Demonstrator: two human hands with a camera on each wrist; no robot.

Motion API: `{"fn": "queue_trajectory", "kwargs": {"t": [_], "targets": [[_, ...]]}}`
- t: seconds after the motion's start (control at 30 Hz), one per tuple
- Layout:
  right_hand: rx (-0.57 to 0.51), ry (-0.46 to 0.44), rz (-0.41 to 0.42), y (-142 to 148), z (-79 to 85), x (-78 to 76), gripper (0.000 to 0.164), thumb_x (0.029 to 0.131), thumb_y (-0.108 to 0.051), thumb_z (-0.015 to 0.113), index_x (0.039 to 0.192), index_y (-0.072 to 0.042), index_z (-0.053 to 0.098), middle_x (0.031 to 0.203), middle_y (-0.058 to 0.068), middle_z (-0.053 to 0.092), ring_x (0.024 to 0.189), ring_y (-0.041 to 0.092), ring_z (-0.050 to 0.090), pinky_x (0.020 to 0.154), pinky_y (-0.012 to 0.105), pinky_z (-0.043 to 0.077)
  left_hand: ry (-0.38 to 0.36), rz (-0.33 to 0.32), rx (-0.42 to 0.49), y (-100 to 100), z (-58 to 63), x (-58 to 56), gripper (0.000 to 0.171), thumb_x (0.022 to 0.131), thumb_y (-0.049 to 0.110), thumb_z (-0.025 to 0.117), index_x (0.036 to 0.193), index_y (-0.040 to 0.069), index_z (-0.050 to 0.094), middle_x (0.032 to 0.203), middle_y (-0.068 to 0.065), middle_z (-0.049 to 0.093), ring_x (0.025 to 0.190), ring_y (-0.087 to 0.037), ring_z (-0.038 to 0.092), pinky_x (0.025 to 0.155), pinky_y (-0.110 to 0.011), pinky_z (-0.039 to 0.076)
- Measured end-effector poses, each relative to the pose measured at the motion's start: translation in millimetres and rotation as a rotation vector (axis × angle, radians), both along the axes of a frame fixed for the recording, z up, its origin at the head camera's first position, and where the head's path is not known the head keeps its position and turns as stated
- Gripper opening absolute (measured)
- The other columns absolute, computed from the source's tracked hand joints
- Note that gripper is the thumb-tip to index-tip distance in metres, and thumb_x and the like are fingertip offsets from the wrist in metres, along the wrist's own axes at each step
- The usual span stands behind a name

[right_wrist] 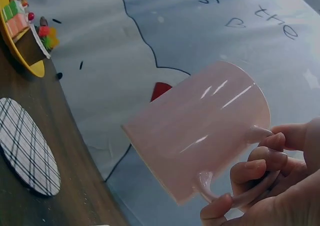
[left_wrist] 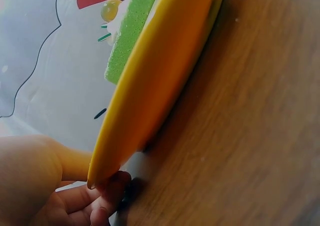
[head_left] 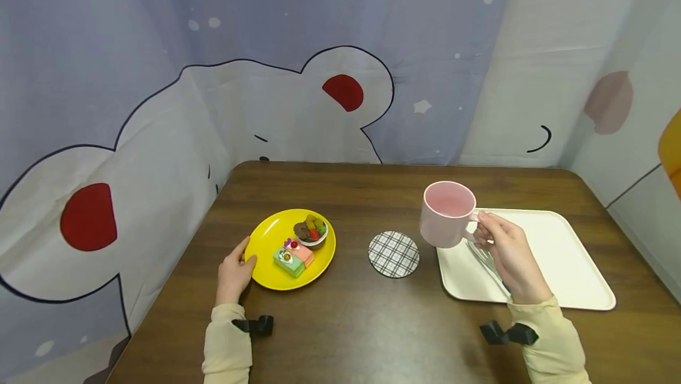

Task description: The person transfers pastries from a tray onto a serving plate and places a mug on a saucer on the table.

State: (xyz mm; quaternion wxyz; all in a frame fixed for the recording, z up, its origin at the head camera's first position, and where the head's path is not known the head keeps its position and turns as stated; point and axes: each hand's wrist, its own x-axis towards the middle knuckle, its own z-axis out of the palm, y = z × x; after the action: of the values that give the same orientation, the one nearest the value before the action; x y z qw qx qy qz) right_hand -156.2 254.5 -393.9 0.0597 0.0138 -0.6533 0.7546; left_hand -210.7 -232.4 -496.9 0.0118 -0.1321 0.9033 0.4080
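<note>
By its handle, my right hand (head_left: pixel 508 254) holds a pink mug (head_left: pixel 444 224) upright in the air, over the left edge of the white tray (head_left: pixel 569 277). The right wrist view shows the fingers (right_wrist: pixel 250 171) curled through the mug's handle. At the left, my left hand (head_left: pixel 234 272) pinches the rim of a yellow plate (head_left: pixel 268 230), thumb above and fingers beneath. On that plate sit a green cake slice (head_left: pixel 289 262), a pink cake slice (head_left: pixel 303 254) and a small bowl of toy-like food (head_left: pixel 314 235).
A round checked coaster (head_left: pixel 393 254) lies on the brown wooden table (head_left: pixel 346 325) between plate and tray. Silver cutlery (head_left: pixel 486 263) lies on the tray, partly hidden by my right hand. A printed curtain (head_left: pixel 425 77) hangs behind the table.
</note>
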Motion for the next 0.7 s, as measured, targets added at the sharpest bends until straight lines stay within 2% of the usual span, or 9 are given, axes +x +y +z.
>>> {"fn": "queue_trajectory", "kwargs": {"t": [0.1, 0.23, 0.5, 0.53, 0.63, 0.7], "targets": [[0.033, -0.039, -0.001, -9, -1.8, -3.4, 0.034, 0.101, -0.020, 0.050, 0.067, -0.014, 0.051, 0.066, -0.007, 0.042, 0.066, 0.008, 0.041, 0.064, 0.024, 0.035, -0.006, 0.006, 0.012, -1, -1.1, -1.0, 0.055, 0.099, 0.016, 0.049, 0.151, 0.011, 0.033, 0.138, -0.027, 0.049, 0.106, -0.034, 0.049, 0.102, -0.051, 0.041], [0.070, -0.079, 0.009, -18, -5.2, -7.9, 0.034, 0.100, -0.019, 0.051, 0.066, -0.014, 0.051, 0.065, -0.008, 0.044, 0.066, 0.007, 0.042, 0.065, 0.024, 0.037, -0.005, 0.006, 0.013, -1, -1.0, -1.0, 0.055, 0.099, 0.016, 0.049, 0.151, 0.010, 0.033, 0.137, -0.026, 0.050, 0.105, -0.033, 0.049, 0.101, -0.050, 0.041], [0.069, -0.130, 0.043, -33, -18.1, -18.7, 0.037, 0.100, -0.013, 0.046, 0.063, -0.016, 0.047, 0.063, -0.009, 0.043, 0.063, 0.007, 0.042, 0.067, 0.024, 0.039, -0.008, 0.002, 0.016, -1, -0.8, -1.1, 0.055, 0.099, 0.015, 0.048, 0.152, 0.010, 0.032, 0.141, -0.027, 0.047, 0.108, -0.034, 0.049, 0.103, -0.051, 0.041], [0.071, -0.134, 0.048, -35, -19.9, -19.9, 0.037, 0.100, -0.013, 0.045, 0.063, -0.016, 0.047, 0.064, -0.009, 0.042, 0.063, 0.007, 0.041, 0.067, 0.024, 0.039, -0.008, 0.004, 0.014, -1, -0.9, -1.1, 0.055, 0.099, 0.015, 0.048, 0.152, 0.010, 0.032, 0.140, -0.026, 0.048, 0.107, -0.033, 0.049, 0.102, -0.051, 0.041], [0.073, -0.141, 0.056, -41, -26.2, -24.2, 0.037, 0.100, -0.013, 0.045, 0.063, -0.018, 0.047, 0.064, -0.010, 0.042, 0.065, 0.005, 0.042, 0.068, 0.024, 0.040, 0.002, 0.009, -0.004, 0, -0.6, -1.1, 0.055, 0.099, 0.015, 0.049, 0.151, 0.010, 0.034, 0.122, -0.023, 0.056, 0.097, -0.030, 0.049, 0.091, -0.044, 0.043], [0.074, -0.143, 0.056, -46, -30.9, -27.9, 0.037, 0.099, -0.014, 0.046, 0.063, -0.019, 0.049, 0.064, -0.011, 0.043, 0.065, 0.005, 0.042, 0.068, 0.025, 0.040, 0.006, 0.010, -0.011, 1, -0.1, -1.1, 0.055, 0.099, 0.016, 0.049, 0.151, 0.010, 0.034, 0.111, -0.022, 0.055, 0.093, -0.029, 0.049, 0.086, -0.041, 0.040]]}}
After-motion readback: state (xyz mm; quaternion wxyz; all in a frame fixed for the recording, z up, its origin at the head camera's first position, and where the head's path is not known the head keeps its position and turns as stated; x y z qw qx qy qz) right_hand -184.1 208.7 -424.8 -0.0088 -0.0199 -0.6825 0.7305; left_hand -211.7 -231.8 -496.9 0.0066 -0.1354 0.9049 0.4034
